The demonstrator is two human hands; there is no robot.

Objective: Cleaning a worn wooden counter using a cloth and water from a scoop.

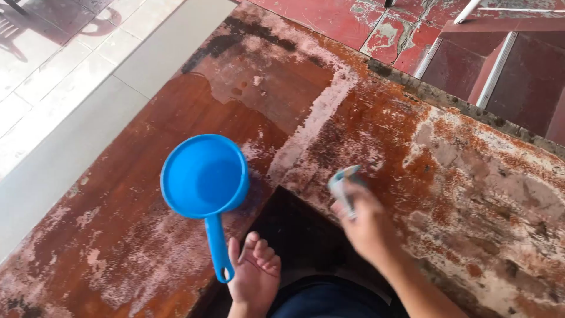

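Item: worn red-brown painted bench [176, 194], paint flaking to pale patches, dark notch at near edge.
Right hand [368, 227]: fingers closed round small grey-blue scraper-like tool [343, 187], blurred, exact kind unclear; tip on flaking paint beside notch.
Left hand [254, 275]: fingers loosely spread, holding nothing, palm resting on bench edge, just beside handle end of blue round plastic dipper [206, 179], which lies mouth-up on bench.
Handling note: likely best with tool kept flat, short strokes, left hand bracing.
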